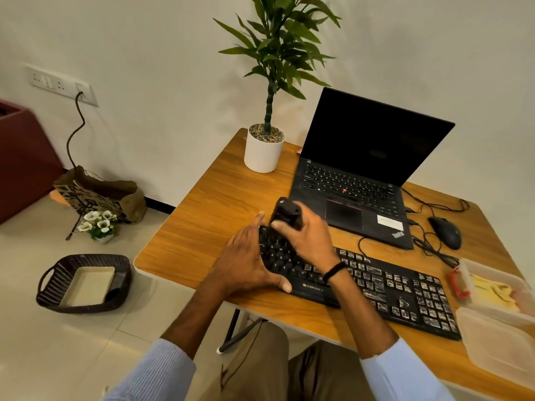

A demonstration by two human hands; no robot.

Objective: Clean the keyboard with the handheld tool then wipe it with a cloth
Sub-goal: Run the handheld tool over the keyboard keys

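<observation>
Left grip (246,261) lies released across the left end of the black keyboard (376,287), fingers straight along its edge, thumb at the front rim; whether the thumb hooks that rim is hard to say. Right grip (307,241), just beside it, is clenched round a black handheld tool (285,212), held upright with its lower end over the keyboard's upper-left keys. The keyboard sits slantwise on the wooden worktop (217,204).

Far left of both grips, on the floor, are a dark woven basket (49,285), a brown paper bag (98,192) and small white flowers (98,222). Beyond the grips stands a white-potted plant (263,151). Right of that is an open laptop (347,180), its screen dark. Right of the right grip, the keys are speckled with pale debris. Further right lie a black mouse (445,231) and a clear container (474,264) holding a yellow cloth (492,290).
</observation>
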